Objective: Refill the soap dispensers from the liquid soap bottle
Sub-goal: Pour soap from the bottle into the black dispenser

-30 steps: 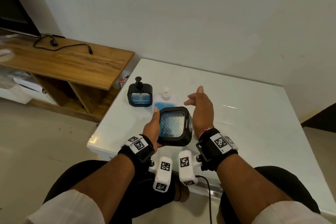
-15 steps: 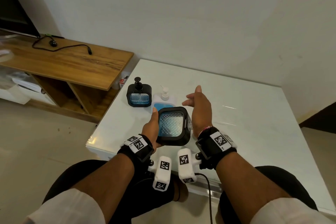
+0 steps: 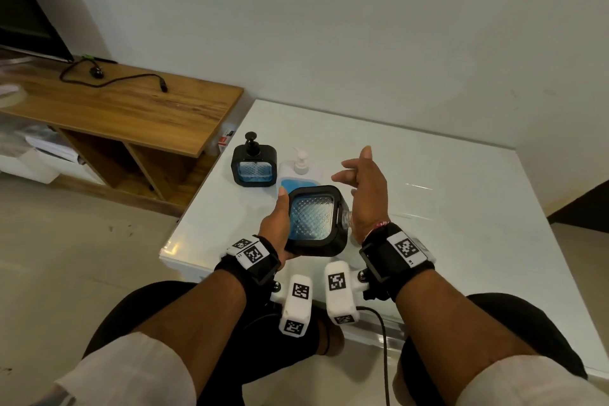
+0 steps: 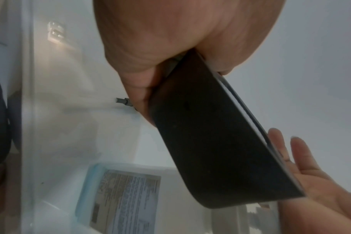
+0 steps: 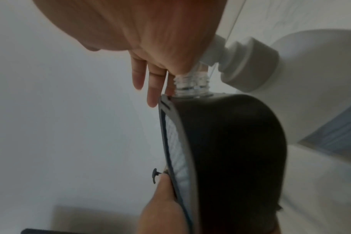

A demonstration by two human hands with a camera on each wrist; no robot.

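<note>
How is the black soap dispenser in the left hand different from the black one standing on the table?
The held dispenser is lifted and tipped sideways in the left hand; the far dispenser stands upright on the table. The held one's clear threaded neck is bare; the far one keeps its black pump. Both have black frames and blue patterned windows.

Held dispenser point(image 3: 314, 221): matt black plastic frame; clear window panel with embossed diamond texture, blue liquid behind. Threaded neck point(image 5: 191, 85): clear, ribbed plastic. Second dispenser point(image 3: 253, 165), near table's left edge: same matt black frame, textured clear panel. Soap bottle point(image 3: 298, 175): white smooth plastic, printed paper label point(image 4: 126, 201). Table point(image 3: 461, 208): glossy white, reflective. Side cabinet point(image 3: 131, 109): wood grain, satin.
</note>
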